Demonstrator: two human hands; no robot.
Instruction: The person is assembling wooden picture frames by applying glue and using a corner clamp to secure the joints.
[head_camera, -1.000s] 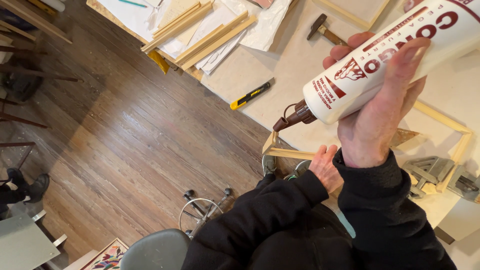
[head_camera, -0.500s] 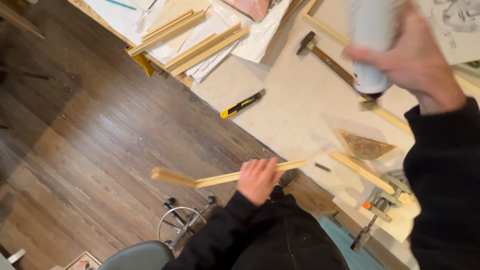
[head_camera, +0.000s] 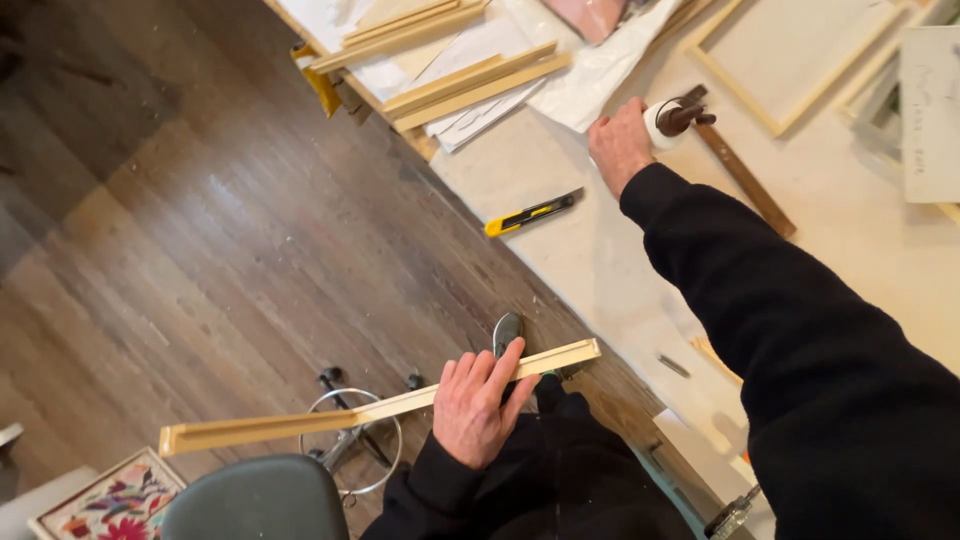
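Note:
My left hand (head_camera: 478, 408) grips a long pale wooden strip (head_camera: 300, 418) near its right end and holds it level over my lap, beside the table's edge. My right hand (head_camera: 620, 142) reaches far across the table and is closed around a white glue bottle with a brown nozzle (head_camera: 672, 118), which stands on the tabletop. A hammer with a wooden handle (head_camera: 745, 178) lies just right of the bottle. A yellow utility knife (head_camera: 532, 212) lies on the table left of my right arm.
The light worktable (head_camera: 600, 270) holds stacked wooden strips (head_camera: 470, 85), white paper sheets (head_camera: 585, 75) and a wooden frame (head_camera: 790, 70) at the back. A stool with a metal ring (head_camera: 355, 440) stands on the wood floor; a patterned cushion (head_camera: 110, 500) lies bottom left.
My right hand carried the glue bottle away from the camera and set it down far on the table by the hammer. My left hand lifted the wooden strip off the table to my lap.

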